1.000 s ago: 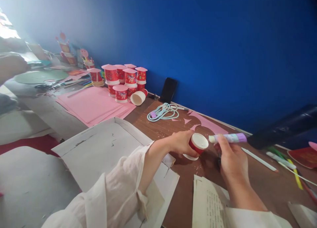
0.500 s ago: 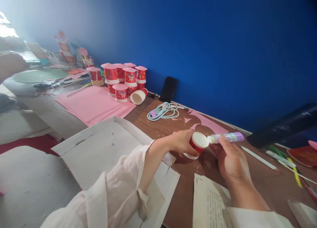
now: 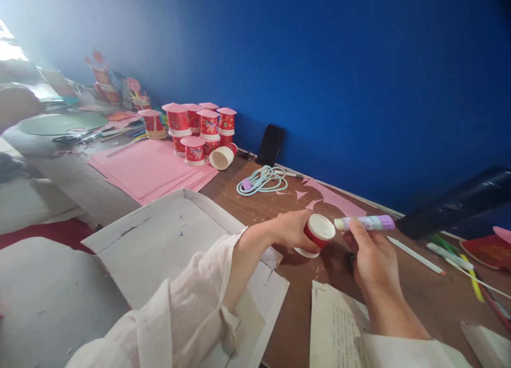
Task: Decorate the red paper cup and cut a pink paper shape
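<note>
My left hand is wrapped round a red paper cup that stands upside down on the brown table, its white base facing up. In my right hand is a glue stick with a purple end, held almost level. Its uncapped white tip points left, close to the rim of the cup's base; whether it touches cannot be made out. Back and left of my hands, several red paper cups with pink cone tops stand grouped and partly stacked. One bare cup lies on its side beside them.
A coiled light-blue cable, pink paper scraps and a phone lie near the blue wall. Pink sheets and a white box lid are left. Printed pages lie in front; a black tube and pens are right. Another person's hand shows far left.
The glue stick has shifted very slightly and lies a little more level beside the cup's base. Both hands keep their hold; the whole view has moved a touch.
</note>
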### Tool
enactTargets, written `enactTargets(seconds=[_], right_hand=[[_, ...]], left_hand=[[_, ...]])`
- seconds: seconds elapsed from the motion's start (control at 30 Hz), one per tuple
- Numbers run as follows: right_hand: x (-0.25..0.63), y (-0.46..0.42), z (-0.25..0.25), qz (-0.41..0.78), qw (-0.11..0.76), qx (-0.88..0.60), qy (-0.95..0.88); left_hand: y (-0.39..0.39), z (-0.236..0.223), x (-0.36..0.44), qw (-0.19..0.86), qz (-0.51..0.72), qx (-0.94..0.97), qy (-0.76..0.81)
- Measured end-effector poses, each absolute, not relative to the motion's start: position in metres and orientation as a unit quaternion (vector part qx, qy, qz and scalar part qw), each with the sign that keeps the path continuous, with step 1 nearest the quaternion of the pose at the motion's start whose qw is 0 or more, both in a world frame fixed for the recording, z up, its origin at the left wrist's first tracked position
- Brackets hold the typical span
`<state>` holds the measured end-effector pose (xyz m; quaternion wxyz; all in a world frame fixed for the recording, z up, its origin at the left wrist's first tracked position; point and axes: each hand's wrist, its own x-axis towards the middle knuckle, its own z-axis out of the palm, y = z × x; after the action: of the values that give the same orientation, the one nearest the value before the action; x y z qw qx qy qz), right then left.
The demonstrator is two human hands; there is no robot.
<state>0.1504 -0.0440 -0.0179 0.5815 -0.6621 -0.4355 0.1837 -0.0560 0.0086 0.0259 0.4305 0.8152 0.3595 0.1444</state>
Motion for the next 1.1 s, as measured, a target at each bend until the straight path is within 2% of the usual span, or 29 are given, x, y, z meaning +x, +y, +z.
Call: enactTargets(seconds=[0.1, 0.33, 0.5, 0.63, 0.87, 1.1], right_hand=[[0.151, -0.047, -0.015, 0.172, 0.596, -0.644, -0.447], [0.14, -0.055, 0.002, 0.154, 0.517, -0.688, -0.485], [0.132, -0.05, 0.011, 0.126, 0.495, -0.71, -0.485], [0.136, -0.046, 0.007, 0.1, 0.48, -0.736, -0.466], [0.151, -0.043, -0.015, 0.128, 0.57, -0.652, -0.484], [0.15, -0.043, -0.016, 0.131, 0.535, -0.678, -0.488]], left_hand=[[0.009, 0.025, -0.055, 0.43, 0.136, 0.816, 0.362], [0.009, 0.024, -0.055, 0.439, 0.138, 0.811, 0.36], [0.01, 0.021, -0.056, 0.46, 0.143, 0.804, 0.349], [0.012, 0.022, -0.055, 0.425, 0.141, 0.825, 0.344], [0.013, 0.022, -0.053, 0.368, 0.15, 0.85, 0.346], [0.015, 0.027, -0.056, 0.366, 0.131, 0.859, 0.334]])
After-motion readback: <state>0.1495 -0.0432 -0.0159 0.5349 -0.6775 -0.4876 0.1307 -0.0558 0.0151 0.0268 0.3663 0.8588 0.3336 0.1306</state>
